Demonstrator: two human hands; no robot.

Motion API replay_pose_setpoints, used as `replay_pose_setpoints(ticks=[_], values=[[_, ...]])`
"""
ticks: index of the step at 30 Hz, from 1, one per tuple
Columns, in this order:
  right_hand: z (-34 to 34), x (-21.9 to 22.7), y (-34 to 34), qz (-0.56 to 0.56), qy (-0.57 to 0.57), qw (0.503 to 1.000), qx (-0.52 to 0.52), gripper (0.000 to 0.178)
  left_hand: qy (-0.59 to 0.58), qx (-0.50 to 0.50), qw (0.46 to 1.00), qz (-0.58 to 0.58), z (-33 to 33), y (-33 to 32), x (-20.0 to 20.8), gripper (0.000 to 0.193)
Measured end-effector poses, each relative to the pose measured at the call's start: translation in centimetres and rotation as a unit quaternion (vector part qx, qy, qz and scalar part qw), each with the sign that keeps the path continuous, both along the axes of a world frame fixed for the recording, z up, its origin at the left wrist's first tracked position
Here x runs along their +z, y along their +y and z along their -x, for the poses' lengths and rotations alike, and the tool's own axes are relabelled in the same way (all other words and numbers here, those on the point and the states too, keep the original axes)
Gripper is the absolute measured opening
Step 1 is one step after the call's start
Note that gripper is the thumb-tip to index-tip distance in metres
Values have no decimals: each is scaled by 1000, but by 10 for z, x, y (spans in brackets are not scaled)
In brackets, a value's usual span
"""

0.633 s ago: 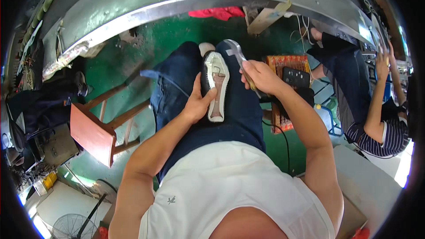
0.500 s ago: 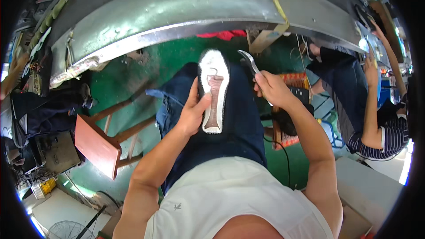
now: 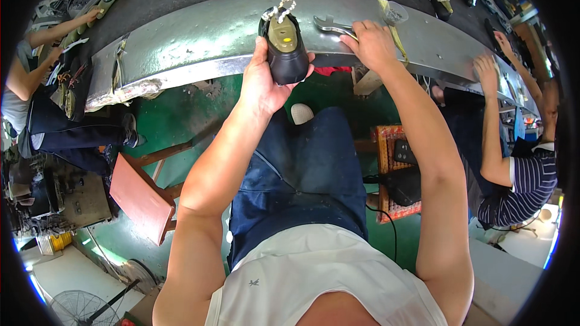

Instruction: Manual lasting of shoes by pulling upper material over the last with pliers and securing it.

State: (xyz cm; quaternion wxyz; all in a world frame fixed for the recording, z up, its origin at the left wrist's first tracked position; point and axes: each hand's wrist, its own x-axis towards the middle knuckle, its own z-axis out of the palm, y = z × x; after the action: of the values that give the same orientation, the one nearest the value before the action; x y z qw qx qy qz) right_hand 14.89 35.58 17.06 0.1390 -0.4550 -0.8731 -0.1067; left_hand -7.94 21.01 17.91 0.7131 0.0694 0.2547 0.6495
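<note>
Within the left grip [image 3: 264, 83] sits a black, olive-filled shoe [image 3: 287, 66].

On my feed I see a white sleeveless top [image 3: 302, 259], its scooped neckline [image 3: 332, 290] at 6 o'clock, with 1 small dark emblem [image 3: 254, 282] toward 9 o'clock. The dark blue trousers [image 3: 296, 169] show faded patches and pale flecks. The left hand [image 3: 266, 78] and right hand [image 3: 373, 47] are bare.

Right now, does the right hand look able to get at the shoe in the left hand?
Likely yes: the shoe in the left hand is near the right hand, with only the pliers it touches showing between; those may need setting aside first.
</note>
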Motion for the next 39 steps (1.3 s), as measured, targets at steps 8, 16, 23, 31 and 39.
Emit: replay_pose_setpoints(ticks=[8, 16, 23, 31, 39], values=[[-6, -16, 19, -30, 117, 992, 27, 38, 53, 7, 998, 26, 5, 43, 12, 67], [-8, -19, 25, -34, 155, 986, 45, 36, 69, -70, 984, -149, 7, 76, -16, 74], [-9, -22, 25, -46, 163, 984, 49, 35, 62, -93, 976, -187, 0, 80, -18, 73], [-13, -20, 22, -63, 171, 982, 55, 37, 84, -98, 970, -205, -11, 41, 0, 71], [13, -52, -177, 313, 590, 721, 185, 58, 236, -8, 957, -168, -48, -106, -53, 69]])
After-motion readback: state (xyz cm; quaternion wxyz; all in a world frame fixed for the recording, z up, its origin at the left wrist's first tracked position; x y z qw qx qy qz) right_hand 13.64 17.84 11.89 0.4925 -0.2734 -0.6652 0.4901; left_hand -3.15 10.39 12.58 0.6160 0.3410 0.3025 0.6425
